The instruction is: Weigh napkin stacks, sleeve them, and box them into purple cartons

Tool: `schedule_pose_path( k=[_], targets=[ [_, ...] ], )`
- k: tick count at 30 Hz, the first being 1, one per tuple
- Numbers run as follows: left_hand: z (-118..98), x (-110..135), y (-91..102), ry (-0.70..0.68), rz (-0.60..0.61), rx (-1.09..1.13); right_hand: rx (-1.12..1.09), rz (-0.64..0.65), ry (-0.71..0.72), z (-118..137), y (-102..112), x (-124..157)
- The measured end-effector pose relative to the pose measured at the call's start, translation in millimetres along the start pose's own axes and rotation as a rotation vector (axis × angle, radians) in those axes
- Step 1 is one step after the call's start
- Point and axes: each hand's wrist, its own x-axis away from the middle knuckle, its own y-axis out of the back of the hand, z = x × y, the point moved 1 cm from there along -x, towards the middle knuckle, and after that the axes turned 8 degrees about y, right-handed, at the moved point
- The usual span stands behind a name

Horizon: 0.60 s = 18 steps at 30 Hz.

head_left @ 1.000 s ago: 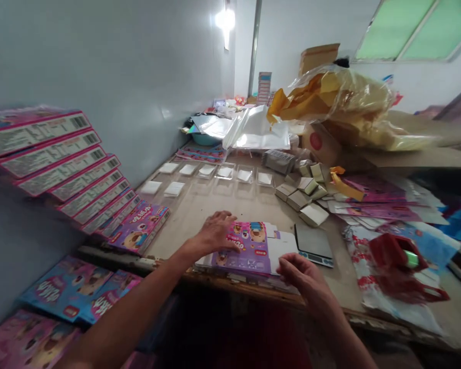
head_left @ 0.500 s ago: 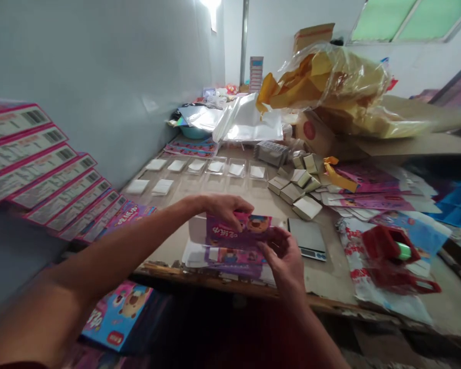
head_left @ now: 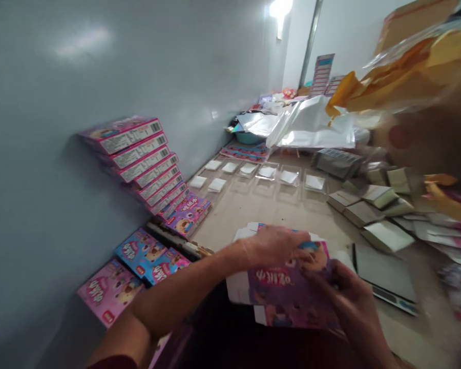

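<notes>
A purple printed cardboard box (head_left: 272, 287), with a cartoon bear and white flaps standing out at its left and top, is between my hands near the table's front edge. My left hand (head_left: 278, 247) reaches over its upper edge, fingers curled down against the printed panel. Gripping the box's right edge is my right hand (head_left: 348, 292), thumb on the front face, its other fingers partly hidden and blurred. A lower printed panel hangs below the front face. To the right of my right hand lies a flat digital scale (head_left: 386, 277).
Leaning on the wall at left is a stack of finished boxes (head_left: 148, 164), with more boxes (head_left: 140, 251) below it. Clear trays (head_left: 267, 172) with white pieces line the table's back. Cream-coloured blocks (head_left: 388, 230) and yellow wrapping (head_left: 418, 66) occupy the right.
My view has swung left, bringing the wall stack fully into sight. The box has come nearer to me and lifted off the flat pieces, held by both hands; more white flaps show.
</notes>
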Motion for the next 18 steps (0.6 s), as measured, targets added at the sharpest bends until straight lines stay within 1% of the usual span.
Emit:
schedule_pose_path(
  k=[2, 3, 4, 5, 6, 7, 9, 11, 13, 14, 16, 18],
  targets=[
    [-5.1, -4.7, 29.9, -0.045, 0.040, 0.014, 0.075, -0.123, 0.067, 18.6, 1.4, -14.8],
    [-7.1, -8.0, 41.8, -0.092, 0.078, 0.031, 0.093, -0.180, 0.106, 23.6, 0.9, -20.7],
    [-8.4, -11.7, 50.2, -0.130, 0.096, 0.042, 0.092, -0.212, 0.137, 24.5, -0.6, -24.5],
    [-9.2, -15.3, 53.8, -0.166, 0.123, 0.041, 0.078, -0.218, 0.151, 21.2, -3.0, -25.8],
    [-9.4, -18.5, 52.7, -0.192, 0.150, 0.034, 0.067, -0.211, 0.144, 14.0, -6.1, -24.4],
    [-9.2, -21.1, 47.5, -0.204, 0.172, 0.021, 0.073, -0.198, 0.121, 3.6, -9.4, -20.6],
    [-8.1, -23.6, 29.6, -0.209, 0.210, 0.002, 0.127, -0.217, 0.058, -21.6, -14.9, -8.7],
    [-6.3, -22.0, 10.3, -0.198, 0.189, -0.012, 0.166, -0.266, 0.012, -44.1, -16.9, 3.5],
    [-3.6, -17.0, -5.6, -0.212, 0.145, -0.027, 0.130, -0.258, -0.025, -56.7, -15.7, 11.1],
    [-1.6, -13.8, -12.6, -0.233, 0.128, -0.031, 0.101, -0.205, -0.050, -58.4, -14.4, 12.8],
    [4.3, -8.7, -26.5, -0.272, 0.094, -0.039, 0.092, -0.046, -0.095, -54.2, -12.1, 13.5],
    [12.7, -9.0, -40.8, -0.237, 0.041, -0.053, 0.142, 0.089, -0.090, -44.2, -11.3, 11.9]
  ],
)
